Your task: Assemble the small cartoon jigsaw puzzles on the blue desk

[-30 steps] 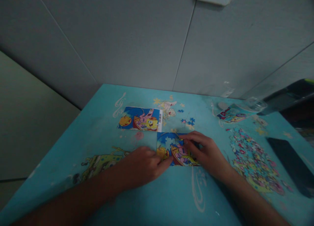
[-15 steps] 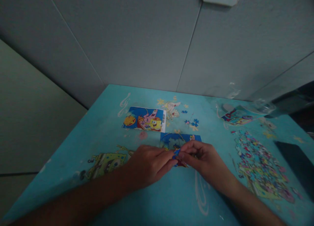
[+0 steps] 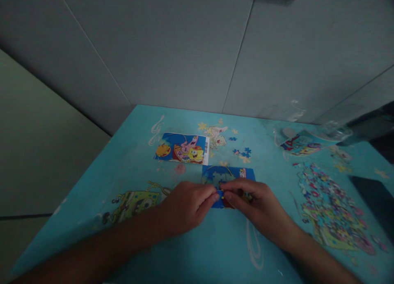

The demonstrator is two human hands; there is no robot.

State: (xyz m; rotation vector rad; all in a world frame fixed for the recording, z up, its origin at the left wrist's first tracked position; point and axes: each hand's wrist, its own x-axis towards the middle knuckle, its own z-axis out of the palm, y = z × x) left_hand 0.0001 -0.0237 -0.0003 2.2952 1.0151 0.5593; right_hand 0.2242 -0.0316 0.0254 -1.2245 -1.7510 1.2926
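A partly assembled jigsaw puzzle [image 3: 227, 172] with a blue cartoon picture lies in front of me, a gap showing in its upper middle. My left hand [image 3: 191, 202] is closed at its lower left, thumb and forefinger pressed together on the puzzle's edge. From the right, my right hand [image 3: 257, 197] pinches a small blue puzzle piece [image 3: 220, 197] against that same corner, fingertips almost touching the left ones. The fingers hide much of the puzzle's lower half. Just beyond lies the printed reference picture [image 3: 184, 148] with matching cartoon figures.
Several loose blue pieces [image 3: 245, 152] lie behind the puzzle. A big heap of mixed pieces [image 3: 332, 206] spreads on the right, beside a dark flat object [image 3: 374, 202]. A clear plastic container with a printed label [image 3: 308, 143] lies at the back right, near the wall.
The small blue piece has gone down to the puzzle's lower left corner, where both hands now press. My left fingers have curled in more. The view has shifted slightly.
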